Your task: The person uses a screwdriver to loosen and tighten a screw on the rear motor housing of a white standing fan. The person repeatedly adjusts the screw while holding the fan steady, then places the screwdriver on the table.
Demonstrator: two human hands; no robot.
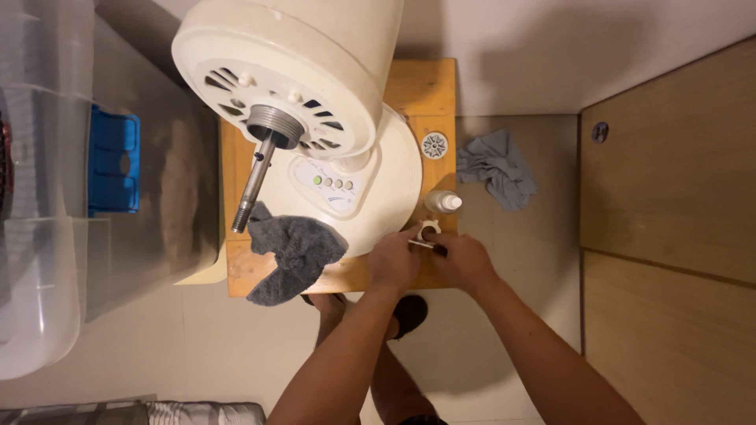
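1. While my left hand (394, 260) pinches a small white ring (428, 230) at the table's (421, 86) 5 o'clock edge, it steadies it.
2. My right hand (466, 261) grips a thin dark tool (429, 246), tip at the ring.
3. Fan (315, 94) lies tilted back, shaft (253, 185) exposed.

A home: tiled floor (236, 354), wooden cupboard doors (669, 197).

Fan (315, 94) on stool (425, 86); cloth (295, 252) on stool's near-left edge; bottle (442, 202) right of fan base; hands (429, 260) at near-right edge; rag (498, 168) on floor right; bins (47, 197) left
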